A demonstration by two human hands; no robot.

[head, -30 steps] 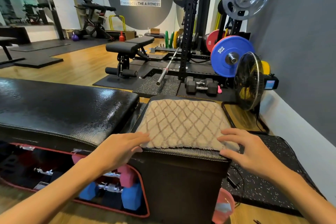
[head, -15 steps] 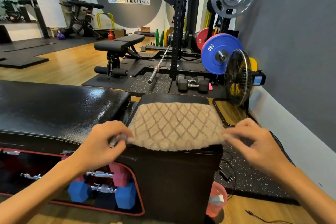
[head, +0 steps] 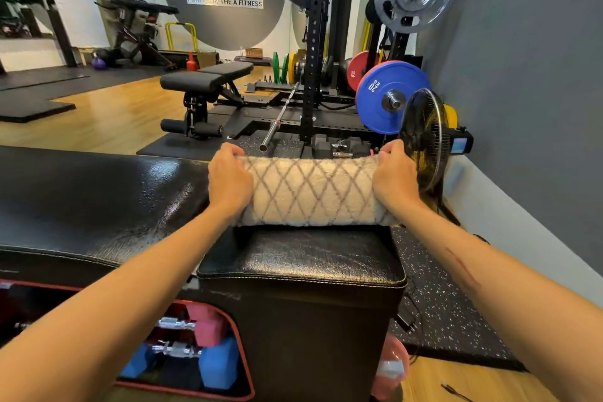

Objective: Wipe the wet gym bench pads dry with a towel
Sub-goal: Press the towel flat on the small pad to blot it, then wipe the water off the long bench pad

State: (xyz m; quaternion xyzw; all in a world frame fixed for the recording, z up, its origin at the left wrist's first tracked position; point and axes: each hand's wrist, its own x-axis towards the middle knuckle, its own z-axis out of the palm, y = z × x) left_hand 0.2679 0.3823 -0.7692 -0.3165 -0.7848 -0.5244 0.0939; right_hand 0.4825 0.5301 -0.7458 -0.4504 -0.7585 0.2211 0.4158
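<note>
A beige towel (head: 311,191) with a brown diamond pattern lies folded over across the far half of the small black bench pad (head: 303,259). My left hand (head: 230,181) grips the towel's left end, fingers curled over its far edge. My right hand (head: 396,178) grips the right end the same way. The near half of the small pad is bare and shows a dull streaked sheen. To the left, the long black bench pad (head: 91,202) carries water droplets and a glossy wet patch near its right end.
Pink and blue dumbbells (head: 195,346) sit in a red-edged opening under the long pad. A black floor fan (head: 424,140) stands right behind the small pad near the grey wall. Beyond are a squat rack (head: 313,52), a blue weight plate (head: 388,96) and another bench (head: 208,78).
Both hands picked up the towel's near corners and carried them forward, folding the towel over itself toward the far edge. The near half of the small pad is now uncovered.
</note>
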